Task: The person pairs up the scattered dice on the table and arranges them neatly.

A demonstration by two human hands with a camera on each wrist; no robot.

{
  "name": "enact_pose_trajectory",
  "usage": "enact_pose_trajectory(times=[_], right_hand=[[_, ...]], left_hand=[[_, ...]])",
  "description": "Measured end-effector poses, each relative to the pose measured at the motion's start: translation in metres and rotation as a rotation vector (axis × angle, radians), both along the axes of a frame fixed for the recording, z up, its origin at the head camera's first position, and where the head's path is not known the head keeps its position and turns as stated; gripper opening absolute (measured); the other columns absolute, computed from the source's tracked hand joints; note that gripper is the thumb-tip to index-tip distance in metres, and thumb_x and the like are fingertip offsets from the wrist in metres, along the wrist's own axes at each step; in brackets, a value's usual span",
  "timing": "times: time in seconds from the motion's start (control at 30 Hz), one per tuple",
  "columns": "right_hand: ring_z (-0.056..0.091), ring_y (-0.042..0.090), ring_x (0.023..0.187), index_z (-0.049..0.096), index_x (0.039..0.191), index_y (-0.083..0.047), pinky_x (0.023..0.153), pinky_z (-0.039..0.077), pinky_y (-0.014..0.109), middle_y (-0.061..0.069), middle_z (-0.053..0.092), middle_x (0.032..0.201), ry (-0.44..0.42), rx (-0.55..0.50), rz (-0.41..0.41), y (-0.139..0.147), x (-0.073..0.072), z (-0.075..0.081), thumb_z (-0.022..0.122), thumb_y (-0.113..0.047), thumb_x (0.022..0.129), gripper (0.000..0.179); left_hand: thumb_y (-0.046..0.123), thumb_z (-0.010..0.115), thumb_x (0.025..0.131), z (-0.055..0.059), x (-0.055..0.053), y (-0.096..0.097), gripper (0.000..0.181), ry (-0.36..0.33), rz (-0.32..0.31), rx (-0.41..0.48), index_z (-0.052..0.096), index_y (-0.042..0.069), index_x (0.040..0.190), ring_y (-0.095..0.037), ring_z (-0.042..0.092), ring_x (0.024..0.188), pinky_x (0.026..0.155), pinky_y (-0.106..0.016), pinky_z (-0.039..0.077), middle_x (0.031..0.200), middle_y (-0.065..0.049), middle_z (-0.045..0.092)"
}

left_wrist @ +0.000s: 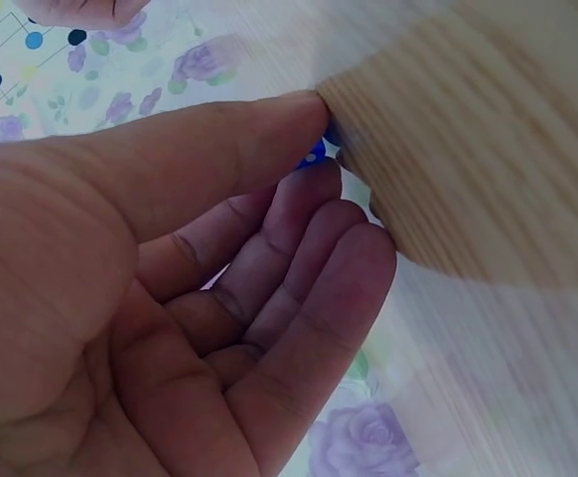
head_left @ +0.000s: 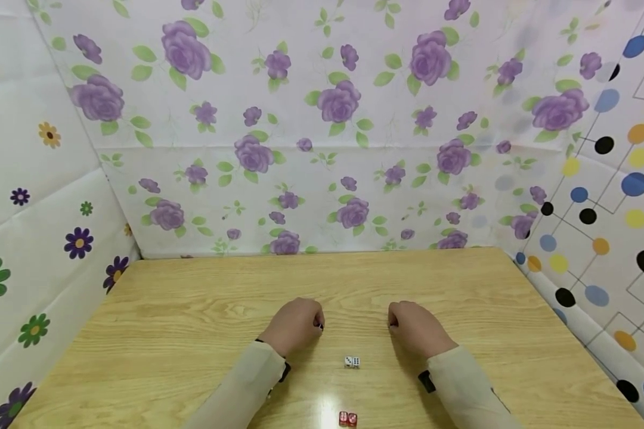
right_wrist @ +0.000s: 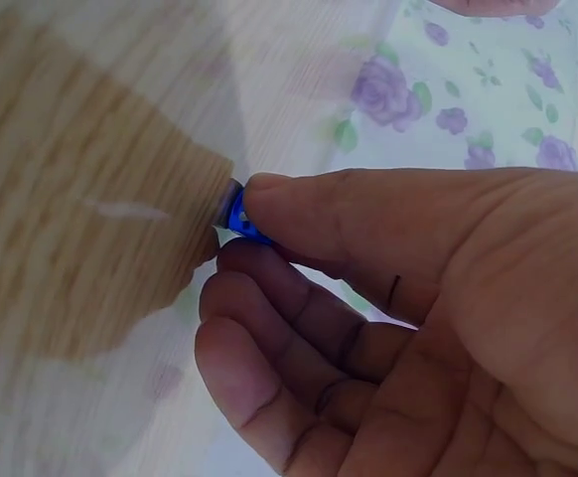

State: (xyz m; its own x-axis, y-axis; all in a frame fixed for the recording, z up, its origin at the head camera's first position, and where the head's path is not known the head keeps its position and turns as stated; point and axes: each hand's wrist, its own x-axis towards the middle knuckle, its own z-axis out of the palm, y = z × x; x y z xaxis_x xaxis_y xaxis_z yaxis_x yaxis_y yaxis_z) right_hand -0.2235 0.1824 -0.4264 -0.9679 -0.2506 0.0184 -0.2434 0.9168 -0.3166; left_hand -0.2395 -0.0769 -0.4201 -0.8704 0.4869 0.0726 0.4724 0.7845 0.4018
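Over the middle of the wooden table, my left hand [head_left: 296, 326] pinches a blue die [left_wrist: 313, 155] between thumb and fingertips. Only a sliver of that die shows, with a white dot on it. To the right, my right hand [head_left: 417, 328] pinches another blue die [right_wrist: 241, 217] the same way, right at the table surface. Between the wrists, a little nearer to me, two white dice [head_left: 352, 361] sit side by side. Two red dice [head_left: 347, 419] lie side by side closer to the front. In the head view the hands mostly hide the blue dice.
The wood-grain table [head_left: 204, 298] reaches back to a cloth wall [head_left: 300, 196] with purple roses. A cloth with colourful daisies [head_left: 48, 196] stands along the left side, and one with coloured dots [head_left: 595, 268] along the right.
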Motion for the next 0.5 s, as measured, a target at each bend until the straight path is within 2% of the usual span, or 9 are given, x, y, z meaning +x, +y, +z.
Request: enact_pose_trajectory(times=[0.5], right_hand=[[0.046,0.011,0.063,0.059,0.076,-0.015,0.059,0.042,0.030,-0.005,0.054,0.072,0.008,0.006,0.010,-0.0037,0.0018,-0.0027,0.065,-0.007,0.087,0.015]], left_hand=[[0.003,0.069,0.078,0.0013,0.0018,0.0025,0.011,-0.018,0.002,0.003,0.066,0.014,0.077,-0.008,0.048,0.061,0.059,-0.025,0.042,0.069,0.009,0.055]])
